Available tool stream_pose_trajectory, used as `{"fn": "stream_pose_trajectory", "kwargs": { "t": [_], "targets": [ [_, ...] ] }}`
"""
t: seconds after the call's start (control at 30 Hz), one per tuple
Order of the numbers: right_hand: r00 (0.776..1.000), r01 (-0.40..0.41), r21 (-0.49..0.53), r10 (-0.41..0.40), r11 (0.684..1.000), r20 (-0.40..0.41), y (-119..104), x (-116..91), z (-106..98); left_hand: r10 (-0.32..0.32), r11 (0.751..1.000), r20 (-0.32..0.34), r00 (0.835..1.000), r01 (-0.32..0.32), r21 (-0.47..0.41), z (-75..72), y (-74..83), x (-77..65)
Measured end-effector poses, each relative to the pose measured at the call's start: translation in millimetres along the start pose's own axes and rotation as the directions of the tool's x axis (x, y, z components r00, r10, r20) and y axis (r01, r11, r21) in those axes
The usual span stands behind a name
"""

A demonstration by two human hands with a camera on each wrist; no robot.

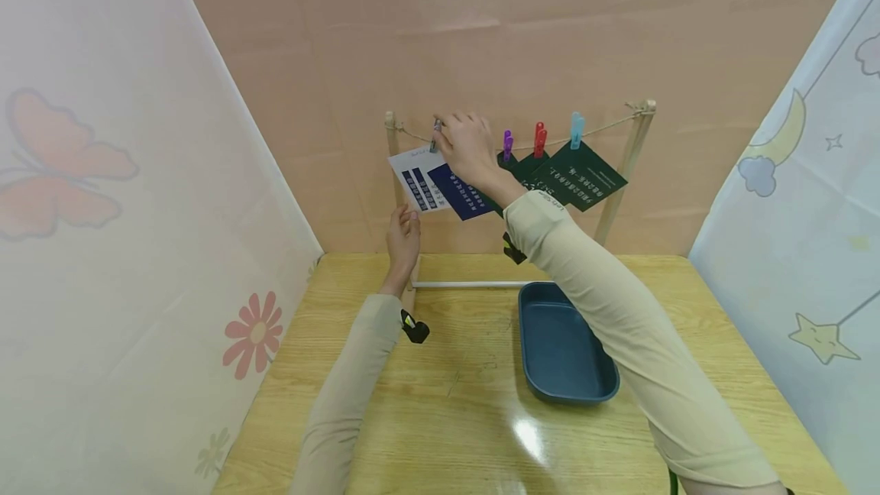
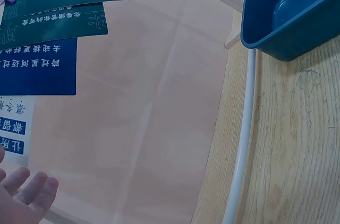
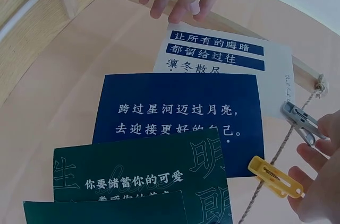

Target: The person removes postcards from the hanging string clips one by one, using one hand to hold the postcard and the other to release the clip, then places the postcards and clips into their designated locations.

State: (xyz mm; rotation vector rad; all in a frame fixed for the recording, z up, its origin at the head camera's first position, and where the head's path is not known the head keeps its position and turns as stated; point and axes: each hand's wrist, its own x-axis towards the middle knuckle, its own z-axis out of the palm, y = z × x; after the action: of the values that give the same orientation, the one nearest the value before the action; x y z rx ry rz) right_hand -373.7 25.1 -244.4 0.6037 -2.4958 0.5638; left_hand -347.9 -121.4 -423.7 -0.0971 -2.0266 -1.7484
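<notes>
1. Look at this white card (image 3: 279, 86): it should be light and thin, fairly stiff but quick to crease, perhaps a bit slippery; a soft pinch on the lower edge looks wisest.
2. It's up at the left end of the string (image 3: 277, 152), well above the surface (image 1: 447, 403), partly covered by the blue card (image 3: 180, 94).
3. Up top, the right hand (image 1: 470, 147) pinches the grey clip (image 3: 301, 119) at the card's upper edge; the springy handles are the place to squeeze, with the yellow clip (image 3: 273, 175) just beside.
4. Down below, the left hand (image 1: 403, 239) waits, fingers loosely spread by the card's lower edge; touching or not, I can't tell.
</notes>
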Motion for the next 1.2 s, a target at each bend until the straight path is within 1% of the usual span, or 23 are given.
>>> {"fn": "stream_pose_trajectory", "kwargs": {
  "t": [0.2, 0.33, 0.5, 0.67, 0.8, 0.93, 1.07, 1.2],
  "targets": [
    [1.0, 0.003, -0.009, -0.003, 1.0, -0.003, 0.8, 0.0, -1.5, -0.009, 0.999, -0.008, 1.0, 0.009, 0.033, 1.8, 4.2, 0.2],
    [1.0, 0.004, -0.021, -0.004, 1.0, -0.001, 1.2, -0.2, -1.0, -0.004, 0.998, -0.015, 1.0, 0.005, 0.065, 2.8, 3.0, 0.9],
    [1.0, 0.0, -0.032, 0.0, 1.0, 0.015, 1.1, 0.0, -1.7, 0.014, 0.999, -0.022, 1.0, -0.013, 0.042, 4.3, 2.1, 2.7],
    [1.0, 0.004, -0.045, -0.003, 0.999, 0.025, -0.1, 1.5, -2.7, 0.045, 0.999, -0.065, 0.997, -0.044, 0.019, 4.3, 2.2, 4.9],
    [1.0, 0.001, -0.041, 0.0, 0.999, 0.026, -0.8, 3.0, -2.7, 0.058, 0.998, -0.105, 0.993, -0.055, 0.033, 3.1, 2.6, 6.5],
    [1.0, 0.0, -0.043, 0.002, 0.999, 0.027, -1.9, 2.9, -2.7, 0.071, 0.996, -0.129, 0.989, -0.064, 0.057, 1.9, 3.2, 7.1],
    [0.999, 0.004, -0.057, -0.002, 0.998, 0.034, -2.5, 3.0, -1.5, 0.075, 0.996, -0.134, 0.988, -0.069, 0.05, 1.0, 3.2, 7.1],
    [1.0, 0.003, -0.055, -0.002, 0.998, 0.03, -2.6, 4.3, 0.1, 0.064, 0.998, -0.134, 0.989, -0.061, 0.02, 0.8, 2.9, 6.9]
  ]
}}
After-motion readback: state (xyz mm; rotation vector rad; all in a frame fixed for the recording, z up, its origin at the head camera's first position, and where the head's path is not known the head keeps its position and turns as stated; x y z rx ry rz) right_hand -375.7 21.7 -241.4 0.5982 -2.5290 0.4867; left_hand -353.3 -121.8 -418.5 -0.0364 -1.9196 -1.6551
